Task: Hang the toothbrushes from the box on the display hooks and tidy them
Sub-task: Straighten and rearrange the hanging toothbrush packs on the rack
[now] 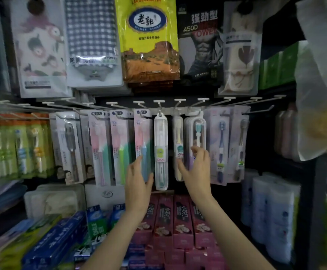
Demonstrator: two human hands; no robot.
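**Squaring up the hanging toothbrush packs**

I am working along the row of display hooks (pixel 159 103) from the left. My left hand (pixel 139 178) is lying flat against the pink-and-blue toothbrush pack (pixel 143 145), fingers straight, gripping nothing; I am only pressing its lower edge. To do this well I judge I should be nudging it gently until it hangs plumb and faces forward, not pushing so hard that it slides back on its hook.

Just to the right, the clear toothbrush case (pixel 160 152) is hanging free between my hands, untouched. My right hand (pixel 196 168) is reaching to the clear blister pack (pixel 196 137), fingers loosely curled with the tips at its front; whether I am actually pinching it I cannot tell. The slim yellow toothbrush pack (pixel 178 147) is hanging close beside my thumb and could be knocked askew.

The box is not in view. Pink toothpaste cartons (pixel 182 221) are stacked under my wrists, crowding the reach from below.
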